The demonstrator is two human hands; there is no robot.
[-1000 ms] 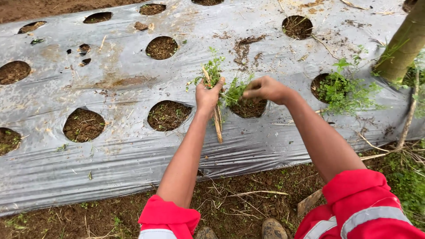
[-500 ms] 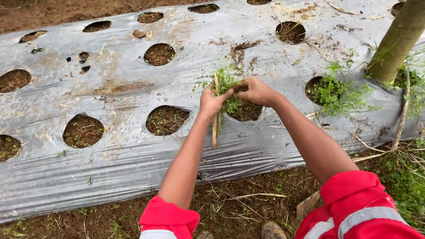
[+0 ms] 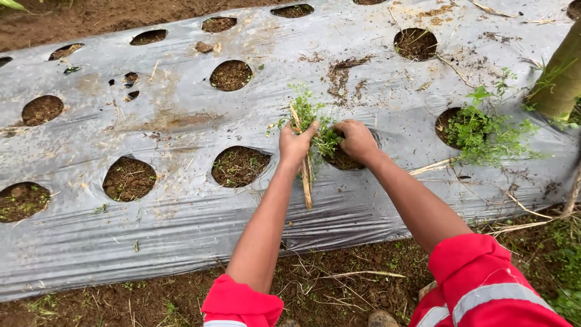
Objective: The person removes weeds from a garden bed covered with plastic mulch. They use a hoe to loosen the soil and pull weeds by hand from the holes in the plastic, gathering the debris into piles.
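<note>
My left hand (image 3: pixel 295 145) is closed on a bunch of pulled green weeds (image 3: pixel 304 109) together with a thin wooden stick (image 3: pixel 306 181) that hangs below the fist. My right hand (image 3: pixel 357 140) reaches down into a round soil hole (image 3: pixel 345 160) in the grey plastic mulch sheet (image 3: pixel 181 200), its fingers closed among small green weeds (image 3: pixel 327 142) growing there. The two hands are almost touching. Both arms wear red sleeves with a grey reflective stripe.
Several more round soil holes dot the sheet, such as one (image 3: pixel 239 166) just left of my hands. A weedy hole (image 3: pixel 478 130) lies to the right, beside a tree trunk (image 3: pixel 560 79). Bare soil with dry twigs (image 3: pixel 339 278) runs along the sheet's near edge.
My right hand has dropped from the bunch in my left hand down into the hole. My left hand stays closed on the weeds and stick, shifted slightly.
</note>
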